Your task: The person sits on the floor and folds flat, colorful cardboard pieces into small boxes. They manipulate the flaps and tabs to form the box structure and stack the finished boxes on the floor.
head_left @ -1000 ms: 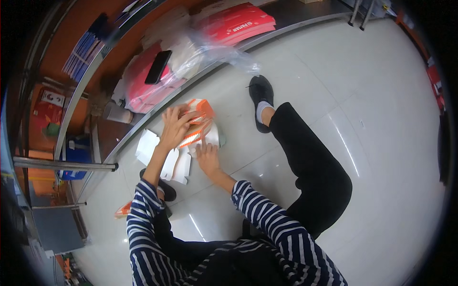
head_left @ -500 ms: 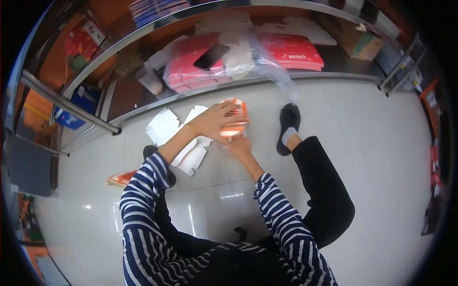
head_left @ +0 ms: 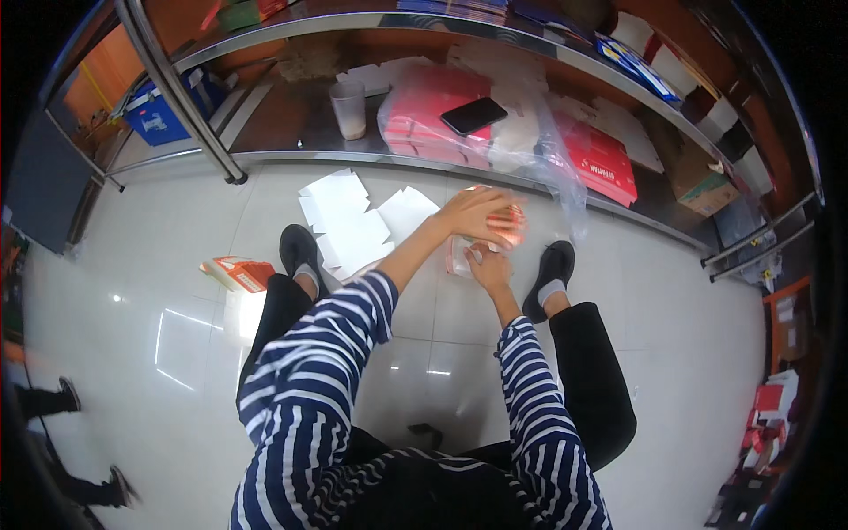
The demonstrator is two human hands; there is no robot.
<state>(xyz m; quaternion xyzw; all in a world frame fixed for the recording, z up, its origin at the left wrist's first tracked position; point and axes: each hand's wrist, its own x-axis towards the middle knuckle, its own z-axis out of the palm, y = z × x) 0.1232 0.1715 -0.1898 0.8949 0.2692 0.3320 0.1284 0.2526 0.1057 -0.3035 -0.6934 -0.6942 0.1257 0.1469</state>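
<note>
My left hand (head_left: pixel 477 215) is bent over a small stack (head_left: pixel 507 223) of orange-and-white striped pieces, its fingers closed around the far and right sides; motion smears them. Just nearer to me, my right hand (head_left: pixel 491 267) has its fingers curled in at the near side of the stack. Beside its fingertips lies a thin, see-through piece (head_left: pixel 458 256) with reddish edges, on the floor. What the right fingers grip, if anything, is hidden. Unfolded white cardboard blanks (head_left: pixel 353 240) lie flat to the left of both hands, partly behind my left forearm.
A low metal shelf (head_left: pixel 309 159) runs across the far side, bearing a plastic cup (head_left: pixel 349 110), pink-red packs in clear film, a phone (head_left: pixel 473 116) and red boxes (head_left: pixel 594 163). An orange-and-white packet (head_left: pixel 240 273) lies by my left foot. Another person's feet (head_left: pixel 66 395) show far left.
The view has swung left, so the shelf and hands appear farther right. The see-through piece beside my right hand now shows. My left hand remains over the striped stack.
</note>
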